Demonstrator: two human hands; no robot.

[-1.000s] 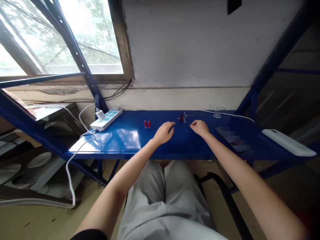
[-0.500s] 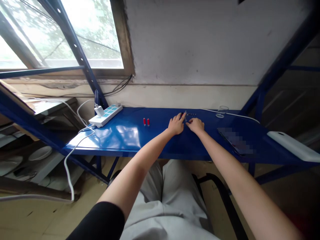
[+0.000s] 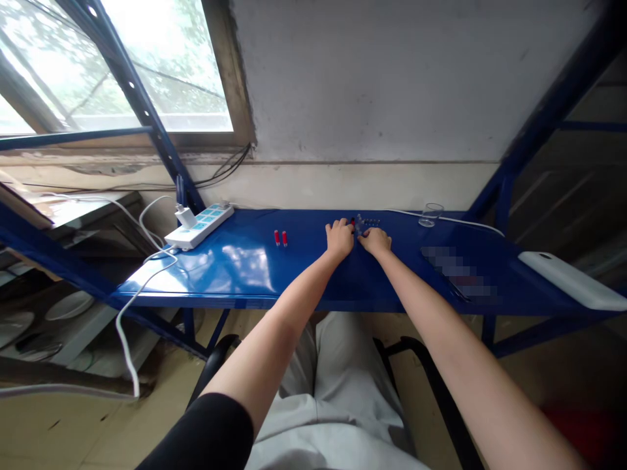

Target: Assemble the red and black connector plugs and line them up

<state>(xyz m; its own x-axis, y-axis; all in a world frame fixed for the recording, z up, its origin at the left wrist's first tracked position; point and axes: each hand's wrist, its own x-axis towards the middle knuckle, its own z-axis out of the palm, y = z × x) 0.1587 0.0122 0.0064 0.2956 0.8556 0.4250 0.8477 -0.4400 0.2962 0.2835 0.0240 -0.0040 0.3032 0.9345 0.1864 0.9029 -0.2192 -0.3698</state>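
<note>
My left hand [image 3: 339, 239] rests over the blue table with its fingers curled down, and a small red and black piece [image 3: 353, 222] shows at the fingertips. Close on its right, my right hand [image 3: 376, 242] is closed in a pinch, thumb and index finger together; what they hold is too small to make out. Small clear pieces [image 3: 359, 222] stand between the two hands. Behind the right hand runs a row of several tiny dark pieces [image 3: 373, 222]. Two red cylinders like batteries [image 3: 281, 238] stand side by side to the left.
A white power strip [image 3: 200, 227] with a plug and cable lies at the table's left end. A clear glass [image 3: 431, 215] is at the back right, near a white cable. Nearer are a blurred dark phone-like slab [image 3: 448, 273] and a white device [image 3: 571, 279].
My left index finger, stretched out toward the clear pieces before, is drawn back and curled, apart from the right hand. The right hand stays pinched near the same spot. The view has shifted slightly.
</note>
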